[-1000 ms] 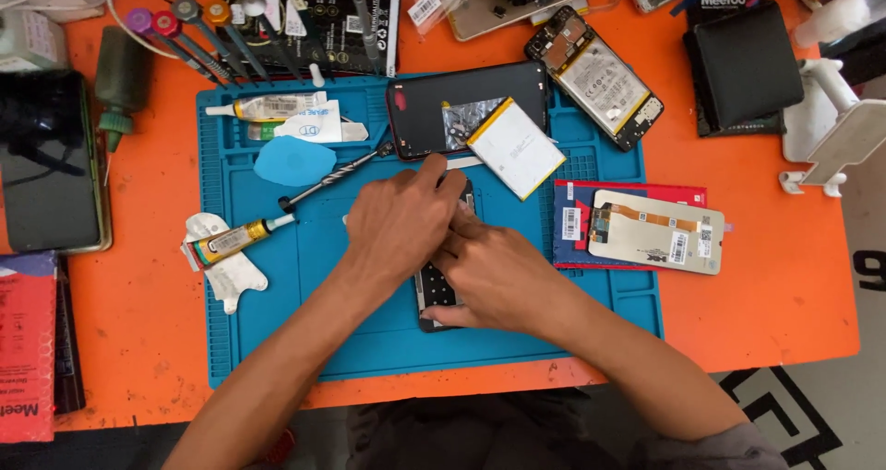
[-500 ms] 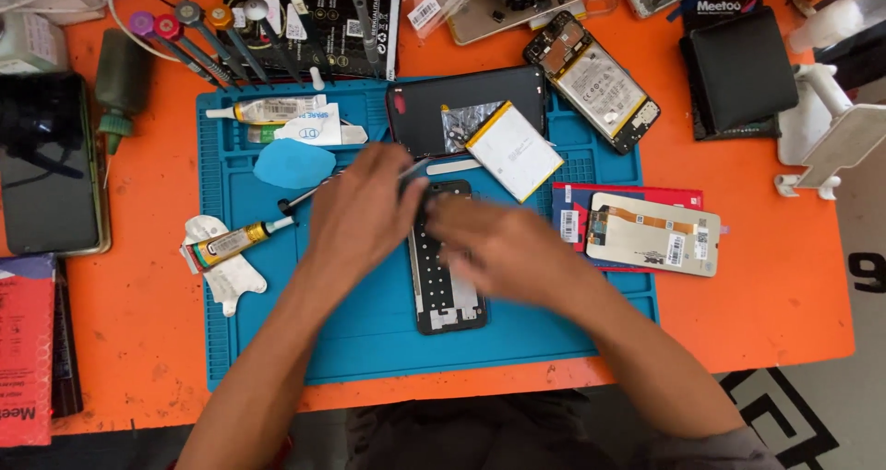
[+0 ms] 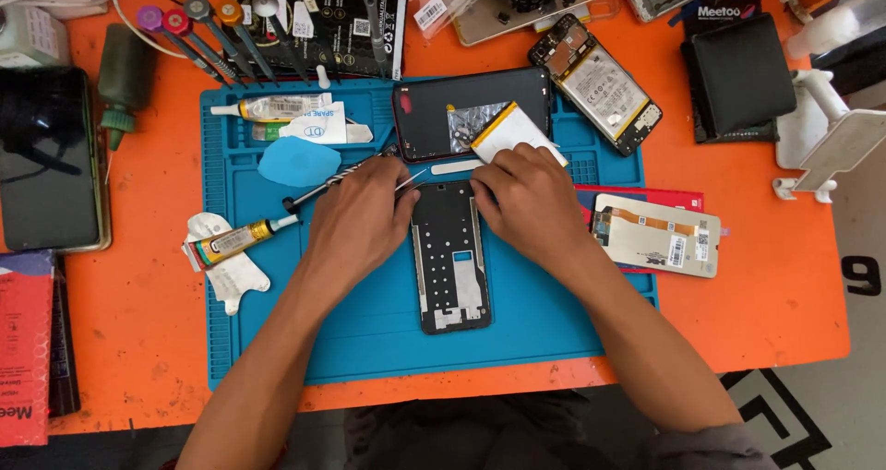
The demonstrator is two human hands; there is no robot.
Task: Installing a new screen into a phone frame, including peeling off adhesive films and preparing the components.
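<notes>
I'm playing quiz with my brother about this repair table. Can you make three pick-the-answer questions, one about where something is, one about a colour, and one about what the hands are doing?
1. Where does the black phone frame lie?
A. On the blue mat
B. On the bare orange table
C. Inside a box

2. What colour is the flat pick left of the hands?
A. Red
B. Light blue
C. Yellow

3. What are the two hands doing?
A. Both lifted clear of everything
B. Both down at the top end of the frame
C. One holds the glue tube

Answers:
1 A: the mat shows all around the frame.
2 B: it is a paler blue than the mat under it.
3 B: the left hand and right hand rest at either side of the frame's top; the glue tube lies apart, untouched.
</notes>
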